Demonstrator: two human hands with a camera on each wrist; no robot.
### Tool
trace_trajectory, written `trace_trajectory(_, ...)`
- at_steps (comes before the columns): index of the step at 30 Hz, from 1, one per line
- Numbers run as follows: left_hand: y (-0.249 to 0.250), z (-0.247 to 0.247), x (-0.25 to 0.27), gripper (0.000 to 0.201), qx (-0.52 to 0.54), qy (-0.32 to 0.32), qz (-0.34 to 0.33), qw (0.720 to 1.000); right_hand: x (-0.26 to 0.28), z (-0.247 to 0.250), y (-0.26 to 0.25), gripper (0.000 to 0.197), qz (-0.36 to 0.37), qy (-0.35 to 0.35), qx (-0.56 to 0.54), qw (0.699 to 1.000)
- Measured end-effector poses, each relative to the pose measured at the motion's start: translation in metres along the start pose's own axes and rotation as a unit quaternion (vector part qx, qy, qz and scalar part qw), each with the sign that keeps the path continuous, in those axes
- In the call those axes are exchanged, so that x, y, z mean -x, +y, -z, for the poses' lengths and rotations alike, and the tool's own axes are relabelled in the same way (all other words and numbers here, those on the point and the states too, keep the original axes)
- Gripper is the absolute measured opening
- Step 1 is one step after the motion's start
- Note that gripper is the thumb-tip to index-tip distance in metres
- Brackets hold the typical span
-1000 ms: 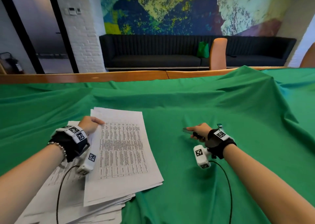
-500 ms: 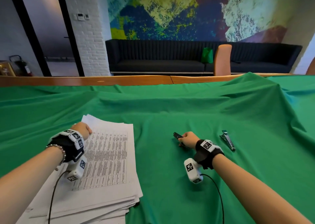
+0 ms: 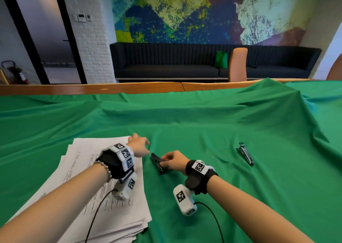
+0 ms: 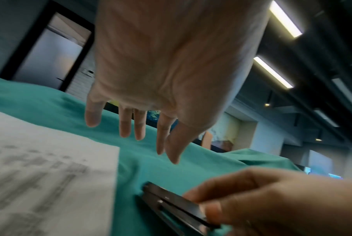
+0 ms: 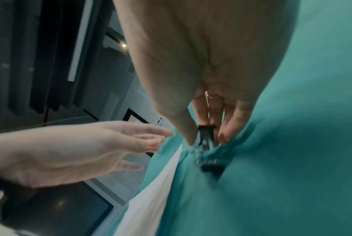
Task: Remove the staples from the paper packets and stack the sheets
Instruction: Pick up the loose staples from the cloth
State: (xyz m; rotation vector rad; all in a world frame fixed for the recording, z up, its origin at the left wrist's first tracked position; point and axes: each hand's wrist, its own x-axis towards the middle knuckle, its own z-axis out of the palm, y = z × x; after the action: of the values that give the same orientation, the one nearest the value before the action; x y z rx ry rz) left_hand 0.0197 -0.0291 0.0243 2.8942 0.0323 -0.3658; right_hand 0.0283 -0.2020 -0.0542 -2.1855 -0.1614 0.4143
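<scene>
Head view shows a stack of printed sheets (image 3: 103, 180) lying at the near left of a table draped in green cloth (image 3: 203, 124). The left hand (image 3: 138, 146) is raised over the far right corner of the stack, fingers (image 4: 128, 123) straight and spread, holding nothing. Just right of the stack, the right hand (image 3: 174, 161) pinches the near end of a dark metal stapler-like tool (image 3: 157, 162) between thumb and fingers; the tool lies on the cloth, pointing away to the far left. Further right, well apart from both hands, a silver staple remover (image 3: 245, 153) rests on the cloth. Beyond the table's wooden edge (image 3: 92, 88) stand a dark sofa (image 3: 166, 61) and a colourful mural (image 3: 203, 11).
</scene>
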Motion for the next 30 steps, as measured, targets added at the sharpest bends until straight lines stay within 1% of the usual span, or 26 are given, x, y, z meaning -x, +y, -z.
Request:
trace_trajectory(2, 0.018, -0.009, -0.004, 0.058, -0.012, -0.017, -0.029, 0.999, 0.003, 0.015, 0.003, 0.032, 0.020, 0.029, 0.052, 0.998)
trace_trajectory(3, 0.025, -0.013, -0.006, 0.067, -0.014, -0.030, -0.045, 0.998, 0.006, 0.026, 0.006, 0.032, 0.027, 0.052, 0.082, 0.995)
trace_trajectory(5, 0.036, -0.021, -0.010, 0.088, -0.023, -0.046, -0.086, 0.995, 0.009, 0.050, 0.014, 0.025, 0.028, 0.101, 0.120, 0.987)
trace_trajectory(6, 0.042, -0.024, -0.012, 0.096, -0.033, -0.052, -0.105, 0.992, 0.010, 0.063, 0.020, 0.021, 0.017, 0.120, 0.130, 0.984)
trace_trajectory(8, 0.054, -0.030, -0.012, 0.106, -0.065, -0.058, -0.137, 0.987, 0.011, 0.085, 0.032, 0.015, -0.008, 0.137, 0.142, 0.980)
trace_trajectory(10, 0.070, -0.037, -0.013, 0.109, -0.094, -0.068, -0.158, 0.981, 0.011, 0.097, 0.041, 0.011, -0.017, 0.123, 0.148, 0.981)
trace_trajectory(11, 0.078, -0.040, -0.015, 0.110, -0.108, -0.073, -0.163, 0.978, 0.011, 0.099, 0.044, 0.012, -0.013, 0.110, 0.150, 0.982)
trace_trajectory(13, 0.090, -0.047, -0.020, 0.113, -0.138, -0.081, -0.162, 0.974, 0.009, 0.096, 0.048, 0.017, 0.005, 0.085, 0.149, 0.985)
trace_trajectory(15, 0.096, -0.053, -0.026, 0.116, -0.157, -0.087, -0.149, 0.972, 0.004, 0.088, 0.049, 0.022, 0.023, 0.074, 0.153, 0.985)
trace_trajectory(18, 0.097, -0.060, -0.033, 0.124, -0.164, -0.098, -0.125, 0.974, -0.003, 0.080, 0.048, 0.024, 0.035, 0.068, 0.157, 0.985)
trace_trajectory(21, 0.094, -0.064, -0.036, 0.127, -0.160, -0.106, -0.110, 0.975, -0.010, 0.076, 0.046, 0.016, 0.032, 0.056, 0.162, 0.985)
trace_trajectory(24, 0.093, -0.064, -0.037, 0.128, -0.171, -0.104, -0.106, 0.974, -0.014, 0.078, 0.048, 0.029, 0.025, 0.047, 0.168, 0.984)
trace_trajectory(30, 0.093, -0.062, -0.033, 0.123, -0.208, -0.096, -0.100, 0.968, -0.007, 0.088, 0.058, 0.030, 0.030, 0.043, 0.180, 0.982)
